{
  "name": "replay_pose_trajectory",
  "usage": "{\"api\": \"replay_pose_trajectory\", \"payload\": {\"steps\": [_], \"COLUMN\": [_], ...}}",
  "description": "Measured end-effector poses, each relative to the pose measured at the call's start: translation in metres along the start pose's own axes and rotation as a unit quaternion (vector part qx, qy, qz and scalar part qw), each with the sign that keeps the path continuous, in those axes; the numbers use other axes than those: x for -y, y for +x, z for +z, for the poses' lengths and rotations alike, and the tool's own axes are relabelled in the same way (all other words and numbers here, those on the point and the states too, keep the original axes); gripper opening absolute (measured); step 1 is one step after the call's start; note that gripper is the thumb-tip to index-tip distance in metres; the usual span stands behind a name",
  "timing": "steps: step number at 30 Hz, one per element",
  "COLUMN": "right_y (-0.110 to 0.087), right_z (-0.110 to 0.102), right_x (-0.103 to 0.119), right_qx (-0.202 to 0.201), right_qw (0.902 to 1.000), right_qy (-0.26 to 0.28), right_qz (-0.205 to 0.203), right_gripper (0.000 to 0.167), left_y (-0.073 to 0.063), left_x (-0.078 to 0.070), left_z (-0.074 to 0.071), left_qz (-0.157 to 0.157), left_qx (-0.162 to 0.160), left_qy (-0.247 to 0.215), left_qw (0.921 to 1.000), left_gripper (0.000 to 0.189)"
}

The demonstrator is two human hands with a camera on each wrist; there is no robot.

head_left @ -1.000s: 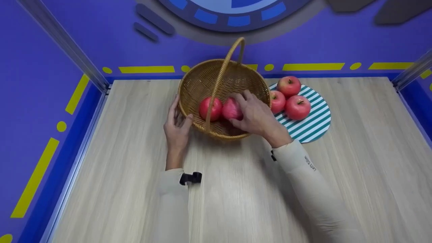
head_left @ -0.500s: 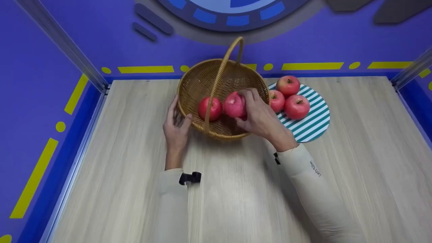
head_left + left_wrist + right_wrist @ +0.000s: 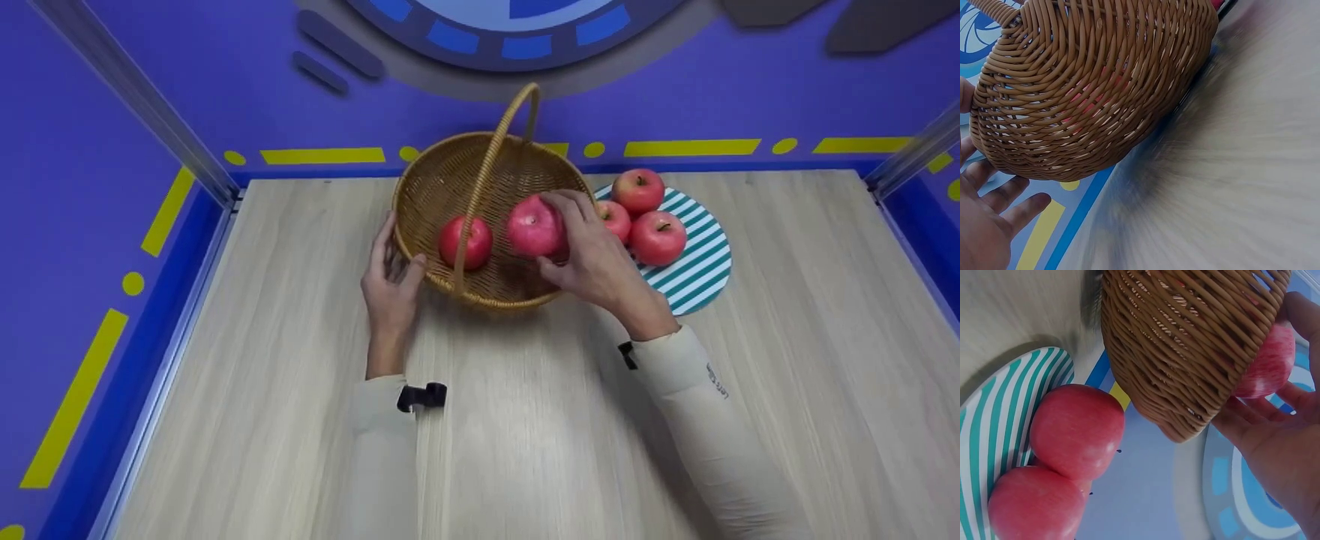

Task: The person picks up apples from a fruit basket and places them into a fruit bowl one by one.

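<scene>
A round wicker basket [image 3: 427, 187] with a tall arched handle stands in the middle, with a red apple [image 3: 465, 242] lying in it. My left hand [image 3: 391, 289] rests against the basket's left side, its thumb at the rim and its fingers spread along the outer wall. In the left wrist view those fingers [image 3: 1026, 212] look fairly straight. My right hand [image 3: 600, 259] grips another red apple [image 3: 535, 226] at the right inner side of the basket, near the rim. Through the weave in the right wrist view, part of the held apple [image 3: 1269, 365] is hidden.
Right of the basket lies a round plate [image 3: 697, 277] with green and white stripes. It bears three red apples [image 3: 658, 238], grouped close to the basket. A patterned blue wall [image 3: 315, 120] stands right behind; the wooden tabletop [image 3: 495, 420] extends in front.
My right hand has drawn its apple rightward and slightly up, away from the apple left in the basket, turning it. The left hand and basket have hardly moved.
</scene>
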State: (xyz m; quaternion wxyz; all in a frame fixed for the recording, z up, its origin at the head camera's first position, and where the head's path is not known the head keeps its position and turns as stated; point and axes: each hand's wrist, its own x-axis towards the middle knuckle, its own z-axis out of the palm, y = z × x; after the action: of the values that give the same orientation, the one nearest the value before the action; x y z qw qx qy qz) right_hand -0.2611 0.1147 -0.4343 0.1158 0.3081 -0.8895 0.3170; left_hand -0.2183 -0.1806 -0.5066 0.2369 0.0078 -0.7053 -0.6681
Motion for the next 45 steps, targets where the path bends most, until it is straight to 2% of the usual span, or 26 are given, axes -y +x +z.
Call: {"api": "replay_pose_trajectory", "payload": {"steps": [7, 15, 20, 30, 39, 45], "right_y": [-0.005, -0.011, -0.015, -0.026, -0.034, -0.036], "right_z": [-0.009, -0.023, -0.03, -0.05, -0.062, -0.069], "right_x": [-0.004, -0.009, -0.017, -0.037, -0.051, -0.056], "right_qx": [-0.017, -0.043, -0.061, -0.086, -0.113, -0.124], "right_qw": [0.9997, 0.9984, 0.9967, 0.9906, 0.9862, 0.9798], "right_qy": [0.014, 0.036, 0.054, 0.088, 0.091, 0.109], "right_qz": [0.005, -0.002, 0.001, 0.059, 0.08, 0.113], "right_gripper": [0.09, 0.093, 0.093, 0.091, 0.088, 0.089], "left_y": [0.0, 0.0, 0.0, 0.0, 0.0, -0.001], "left_x": [0.0, 0.0, 0.0, -0.001, 0.0, -0.001], "left_z": [0.001, 0.001, 0.001, 0.001, 0.001, 0.0], "left_qz": [-0.006, 0.009, 0.005, 0.001, -0.005, -0.004], "left_qx": [-0.004, 0.0, 0.0, -0.004, -0.002, 0.001], "left_qy": [0.004, 0.007, 0.007, 0.001, -0.006, -0.005], "left_qw": [1.0, 0.9999, 1.0, 1.0, 1.0, 1.0], "left_gripper": [0.071, 0.07, 0.07, 0.07, 0.069, 0.071]}}
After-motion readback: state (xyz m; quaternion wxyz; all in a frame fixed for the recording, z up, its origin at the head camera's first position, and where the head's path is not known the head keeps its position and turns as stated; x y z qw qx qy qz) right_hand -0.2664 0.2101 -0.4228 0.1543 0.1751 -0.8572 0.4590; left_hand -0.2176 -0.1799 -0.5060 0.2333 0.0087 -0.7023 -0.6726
